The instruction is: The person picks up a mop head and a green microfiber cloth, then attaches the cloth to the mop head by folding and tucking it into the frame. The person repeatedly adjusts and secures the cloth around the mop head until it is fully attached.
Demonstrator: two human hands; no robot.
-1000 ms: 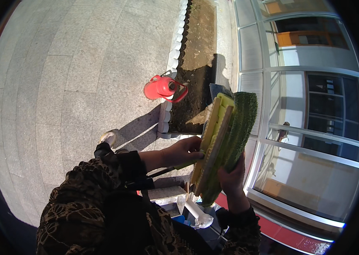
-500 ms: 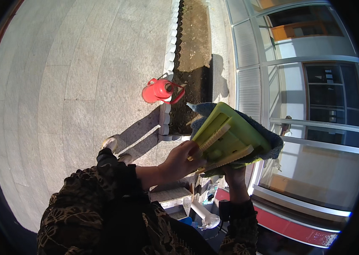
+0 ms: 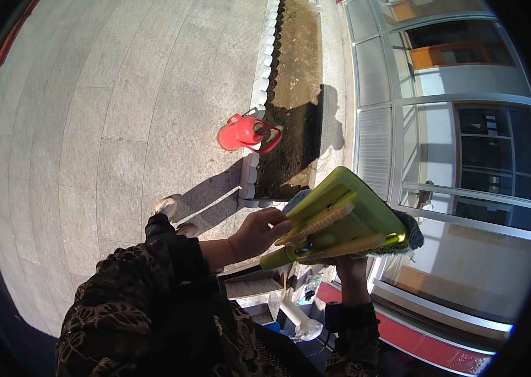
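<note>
Right hand (image 3: 352, 271) gripped the mop (image 3: 345, 202) underneath, apparently for support. Whether the left hand (image 3: 254, 236) gripped its left edge was unclear.

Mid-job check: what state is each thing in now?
Green plastic mop head: tilted, two cream ridged strips exposed.
Blue-grey fabric pad: behind the mop head, edges showing.
Red plastic jug: upright, lid unclear.
Brown soil bed: partly shaded.
Left hand: curled, at one strip's end.
Right hand: behind the mop head, partly hidden.
</note>
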